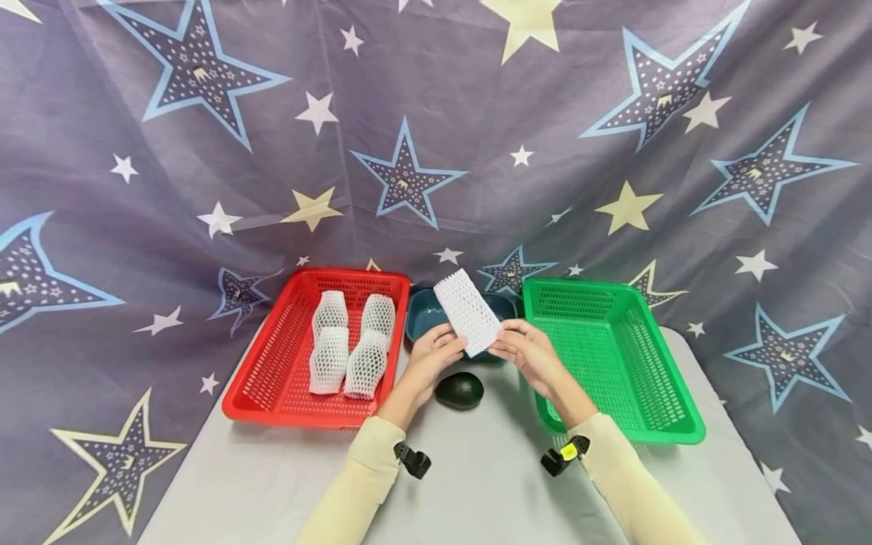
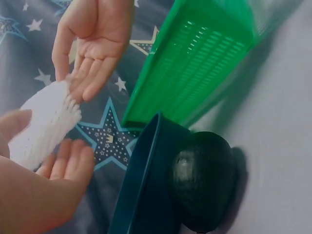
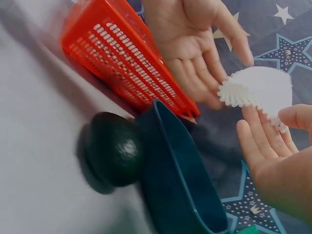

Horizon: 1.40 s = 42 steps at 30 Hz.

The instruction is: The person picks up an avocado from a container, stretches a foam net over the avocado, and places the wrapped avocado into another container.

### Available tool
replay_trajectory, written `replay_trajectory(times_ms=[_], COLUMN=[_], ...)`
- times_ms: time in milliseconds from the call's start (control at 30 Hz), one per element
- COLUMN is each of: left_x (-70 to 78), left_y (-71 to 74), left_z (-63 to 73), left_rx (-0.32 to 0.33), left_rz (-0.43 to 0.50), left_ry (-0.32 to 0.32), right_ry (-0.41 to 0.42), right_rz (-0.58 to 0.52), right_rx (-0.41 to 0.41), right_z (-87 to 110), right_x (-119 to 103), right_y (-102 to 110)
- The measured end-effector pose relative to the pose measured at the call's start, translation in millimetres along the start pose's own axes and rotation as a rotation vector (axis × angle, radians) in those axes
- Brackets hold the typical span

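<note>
Both hands hold a flattened white foam fruit net (image 1: 467,312) up over the table. The left hand (image 1: 433,358) pinches its lower left edge between thumb and fingers, and the right hand (image 1: 530,351) pinches its lower right corner. In the right wrist view the rim of the net (image 3: 261,90) looks scalloped. Below the hands a dark green avocado (image 1: 459,390) lies bare on the table, in front of a dark blue basin (image 1: 424,310). The hands and net partly cover the basin in the head view.
At the left stands a red basket (image 1: 272,371) with several white net-wrapped items (image 1: 329,363) inside. A green basket (image 1: 623,356) stands at the right. Behind the grey-white table (image 1: 477,484) hangs a star-patterned cloth (image 1: 402,91).
</note>
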<state>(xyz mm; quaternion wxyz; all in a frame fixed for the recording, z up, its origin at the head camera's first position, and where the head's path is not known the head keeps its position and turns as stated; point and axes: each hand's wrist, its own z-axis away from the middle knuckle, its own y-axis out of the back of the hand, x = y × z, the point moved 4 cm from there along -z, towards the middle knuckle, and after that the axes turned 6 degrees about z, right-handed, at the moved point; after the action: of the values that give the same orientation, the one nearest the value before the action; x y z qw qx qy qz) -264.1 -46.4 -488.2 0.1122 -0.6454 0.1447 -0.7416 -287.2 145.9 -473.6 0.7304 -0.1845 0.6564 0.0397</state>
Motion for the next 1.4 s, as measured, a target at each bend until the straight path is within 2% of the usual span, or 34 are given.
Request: replay_trajectory(times_ms=[133, 267, 500, 633, 767, 867, 967, 1067, 1233, 1400], left_x=[-0.5, -2.7, -7.7, -9.2, -10.6, -13.2, -17.7, -21.3, -21.8, -25.1], left_y=[0.2, 0.0, -1.9, -0.9, 0.3, 1.1, 0.6, -1.3, -2.7, -0.1], left_z=[0.0, 0.2, 2.6, 1.7, -0.4, -2.2, -3.2, -2.6, 1.0, -0.1], left_rx=[0.042, 0.049, 0.046, 0.014, -0.027, -0.020, -0.004, 0.000, -0.018, -0.024], left_rz=[0.034, 0.043, 0.049, 0.074, 0.174, 0.222, 0.207, 0.170, 0.119, 0.124], left_ry=[-0.037, -0.054, -0.045, -0.017, 0.039, 0.064, 0.073, 0.083, 0.076, 0.077], right_ry=[0.002, 0.007, 0.007, 0.014, 0.034, 0.053, 0.050, 0.025, -0.020, -0.069], right_rz=[0.003, 0.010, -0.027, -0.049, -0.054, -0.039, -0.001, 0.047, 0.107, 0.121], right_rx=[0.012, 0.025, 0.091, 0.103, 0.062, 0.000, -0.070, -0.097, -0.033, 0.062], right_z=[5.1, 7.8, 11.0, 11.4, 11.4, 11.3, 11.0, 10.2, 9.3, 10.3], right_x=[11, 18, 24, 24, 21, 20, 19, 20, 19, 15], right_y=[-6, -11, -21, -21, -21, -22, -25, -29, -35, -38])
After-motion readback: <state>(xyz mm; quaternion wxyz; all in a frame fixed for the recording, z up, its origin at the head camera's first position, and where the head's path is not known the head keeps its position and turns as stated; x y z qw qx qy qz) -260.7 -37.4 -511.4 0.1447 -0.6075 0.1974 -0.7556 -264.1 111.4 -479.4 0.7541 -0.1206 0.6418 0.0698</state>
